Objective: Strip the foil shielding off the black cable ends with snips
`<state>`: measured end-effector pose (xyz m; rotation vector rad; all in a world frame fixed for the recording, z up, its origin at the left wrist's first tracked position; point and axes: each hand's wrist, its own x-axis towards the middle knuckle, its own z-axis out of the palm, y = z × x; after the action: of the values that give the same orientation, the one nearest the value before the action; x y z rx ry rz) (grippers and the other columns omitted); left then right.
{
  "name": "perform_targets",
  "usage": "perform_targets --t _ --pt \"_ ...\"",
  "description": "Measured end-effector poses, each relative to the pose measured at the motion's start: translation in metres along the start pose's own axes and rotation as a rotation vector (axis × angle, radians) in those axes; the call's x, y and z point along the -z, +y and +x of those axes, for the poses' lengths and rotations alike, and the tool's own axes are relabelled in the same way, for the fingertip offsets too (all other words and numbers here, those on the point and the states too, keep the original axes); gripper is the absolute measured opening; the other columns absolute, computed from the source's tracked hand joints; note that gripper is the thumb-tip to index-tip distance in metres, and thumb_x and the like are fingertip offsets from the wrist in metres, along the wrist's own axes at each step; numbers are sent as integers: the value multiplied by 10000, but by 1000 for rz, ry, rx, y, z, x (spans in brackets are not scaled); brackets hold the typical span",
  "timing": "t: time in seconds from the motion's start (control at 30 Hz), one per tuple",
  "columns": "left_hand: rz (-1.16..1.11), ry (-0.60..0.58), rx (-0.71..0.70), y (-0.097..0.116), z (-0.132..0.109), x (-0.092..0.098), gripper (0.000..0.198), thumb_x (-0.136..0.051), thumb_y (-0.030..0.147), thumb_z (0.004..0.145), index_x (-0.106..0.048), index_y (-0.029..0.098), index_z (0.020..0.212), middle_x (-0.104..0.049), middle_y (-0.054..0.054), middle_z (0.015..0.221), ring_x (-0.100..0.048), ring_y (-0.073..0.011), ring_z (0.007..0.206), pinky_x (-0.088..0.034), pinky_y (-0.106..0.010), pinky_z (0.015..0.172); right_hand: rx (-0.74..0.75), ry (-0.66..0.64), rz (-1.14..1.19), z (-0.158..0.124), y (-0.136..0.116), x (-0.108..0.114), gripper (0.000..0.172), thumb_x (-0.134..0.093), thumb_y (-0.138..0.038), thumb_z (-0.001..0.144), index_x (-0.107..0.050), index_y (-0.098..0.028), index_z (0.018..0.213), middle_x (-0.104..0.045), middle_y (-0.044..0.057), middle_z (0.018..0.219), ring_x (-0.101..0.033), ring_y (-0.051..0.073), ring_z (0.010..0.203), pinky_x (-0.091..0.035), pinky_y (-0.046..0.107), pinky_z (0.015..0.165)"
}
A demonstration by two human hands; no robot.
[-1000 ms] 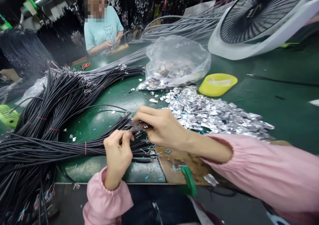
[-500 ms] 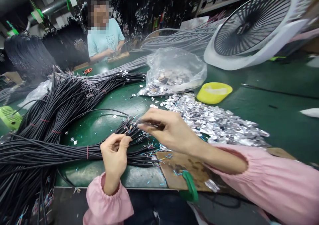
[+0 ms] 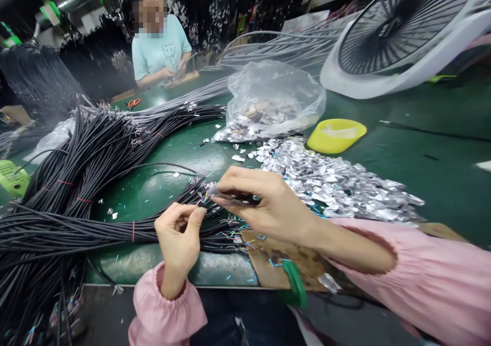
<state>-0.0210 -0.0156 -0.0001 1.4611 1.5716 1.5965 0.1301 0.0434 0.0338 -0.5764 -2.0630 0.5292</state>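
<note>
Left hand (image 3: 178, 233) pinches, its catch unclear, beside coloured wires (image 3: 203, 199); right hand (image 3: 270, 203), at its two o'clock, grips a dark tool (image 3: 233, 202).

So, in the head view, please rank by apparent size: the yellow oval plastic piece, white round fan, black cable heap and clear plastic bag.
1. Black cable heap
2. White fan, cut by the frame edge
3. Clear bag
4. Yellow plastic piece
</note>
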Motion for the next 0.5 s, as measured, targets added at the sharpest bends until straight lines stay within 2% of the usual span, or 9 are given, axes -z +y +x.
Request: perform_targets --t 0.2,0.37,0.5 --pt "-41 9 -22 0 -1 1 148 -658 241 736 -651 150 619 -544 18 557 -496 -73 505 -381 -157 462 -62 0 53 2 -2 -1 133 -527 -75 771 -636 -132 721 -545 14 644 -485 102 579 -365 220 513" --pt "-130 -71 22 -5 0 6 272 -586 308 815 -603 142 600 -524 6 559 -483 -74 500 -355 -166 450 -289 -114 208 6 -3 -8 125 -538 -107 715 -623 -137 629 -518 -12 598 -454 86 542 -336 217 502" --pt "-189 -111 93 -7 1 7 367 -550 387 842 -549 136 575 -494 5 545 -451 -69 477 -316 -168 419 -426 -67 335 9 -3 -9 172 -535 -223 725 -571 -143 578 -444 -31 549 -381 80 517 -291 220 475"
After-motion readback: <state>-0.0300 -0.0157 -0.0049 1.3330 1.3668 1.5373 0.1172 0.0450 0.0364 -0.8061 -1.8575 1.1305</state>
